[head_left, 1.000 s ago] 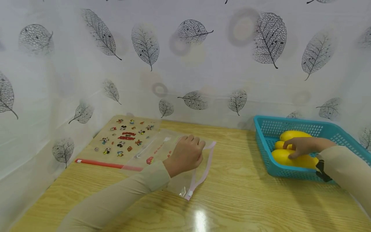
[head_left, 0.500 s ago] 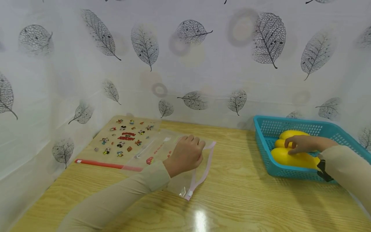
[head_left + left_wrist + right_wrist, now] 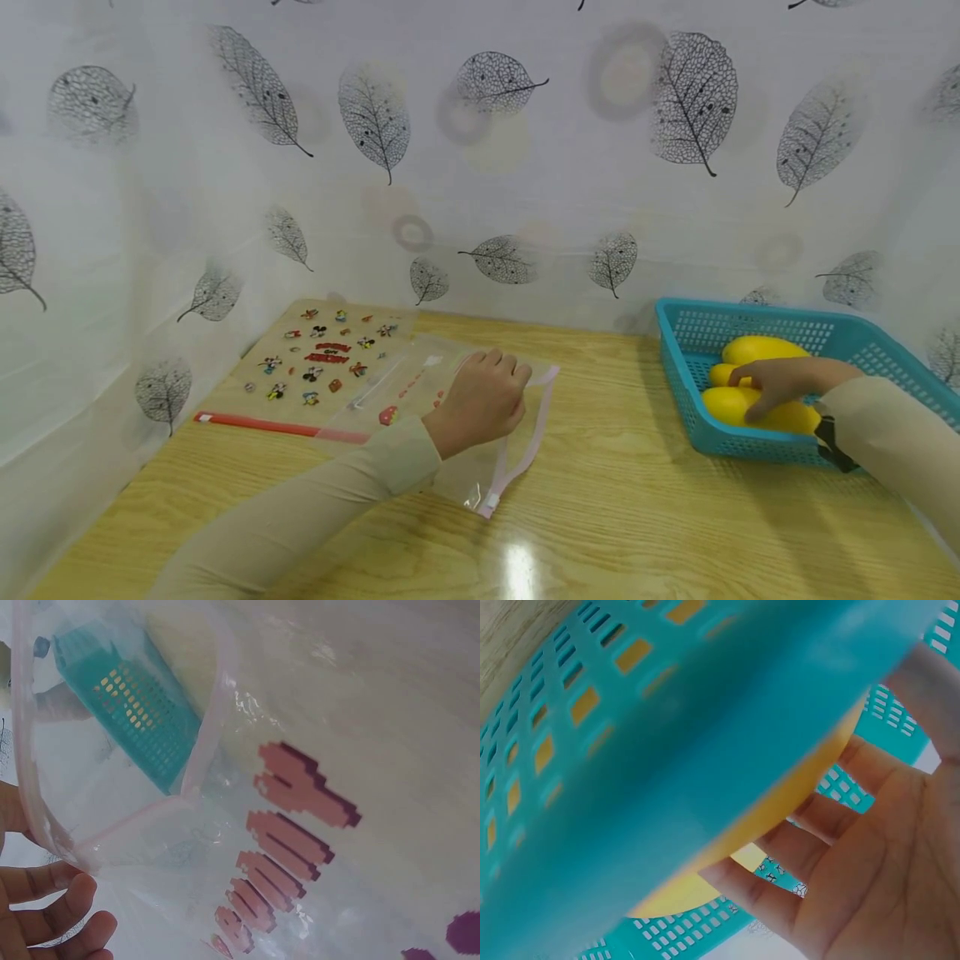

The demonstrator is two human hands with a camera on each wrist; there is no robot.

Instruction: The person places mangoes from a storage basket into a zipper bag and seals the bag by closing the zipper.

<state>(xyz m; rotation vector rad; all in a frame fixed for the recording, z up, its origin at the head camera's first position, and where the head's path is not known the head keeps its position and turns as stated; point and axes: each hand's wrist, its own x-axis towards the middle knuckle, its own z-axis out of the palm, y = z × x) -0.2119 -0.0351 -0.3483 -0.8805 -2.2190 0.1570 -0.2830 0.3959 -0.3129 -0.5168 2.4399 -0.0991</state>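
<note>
My left hand (image 3: pixel 480 404) pinches the edge of a clear zipper bag (image 3: pixel 480 482) with pink trim and a strawberry print. In the left wrist view, thumb and fingertips (image 3: pixel 81 889) meet on the pink edge, and the bag's mouth gapes open. Inside the blue basket (image 3: pixel 678 400) at the right, my right hand (image 3: pixel 783 382) grips the front large yellow oval fruit (image 3: pixel 723 406), thumb on its near side and fingers behind. In the right wrist view, the basket's rim (image 3: pixel 727 727) partly hides that fruit (image 3: pixel 784 796).
A second, larger clear bag (image 3: pixel 300 358) with cartoon prints and a red slider strip (image 3: pixel 262 423) lies flat at the left, partly under the pink-edged bag. More yellow fruit (image 3: pixel 757 348) sits behind in the basket. A leaf-patterned curtain (image 3: pixel 540 183) stands behind the wooden table (image 3: pixel 615 500).
My right hand shifted slightly up and right over the front fruit, then came back down with the thumb lower on its near side. The left hand and bag look unchanged.
</note>
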